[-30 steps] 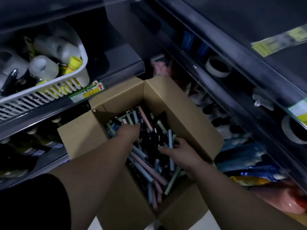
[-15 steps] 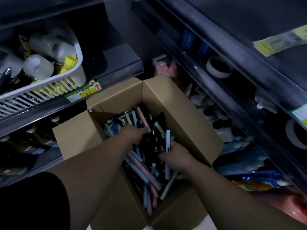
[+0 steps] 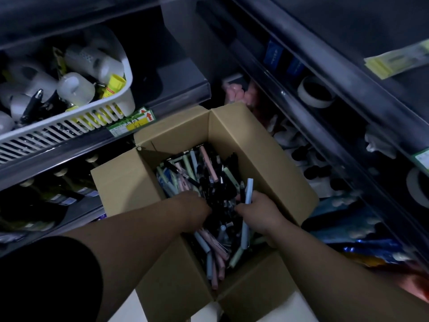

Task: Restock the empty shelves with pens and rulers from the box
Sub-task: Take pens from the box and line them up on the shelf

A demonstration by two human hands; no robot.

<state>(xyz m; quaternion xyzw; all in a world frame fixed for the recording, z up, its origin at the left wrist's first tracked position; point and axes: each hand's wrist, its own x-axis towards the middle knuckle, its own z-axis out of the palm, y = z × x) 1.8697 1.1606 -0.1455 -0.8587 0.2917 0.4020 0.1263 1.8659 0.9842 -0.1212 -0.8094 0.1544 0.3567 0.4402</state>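
Pens (image 3: 210, 169) in box (image 3: 255, 145): my right hand (image 3: 260, 212) at 3 o'clock grips blue pen (image 3: 248, 190), left hand (image 3: 197, 206) grip hidden; bunch more, lift straight.

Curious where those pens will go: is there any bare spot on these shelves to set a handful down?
Yes: the upper left shelf is bare between the white basket and the corner wall. Elsewhere it is crowded: bottles fill the shelf below, tape rolls and packets line the right-hand shelves, and pens pack the box.
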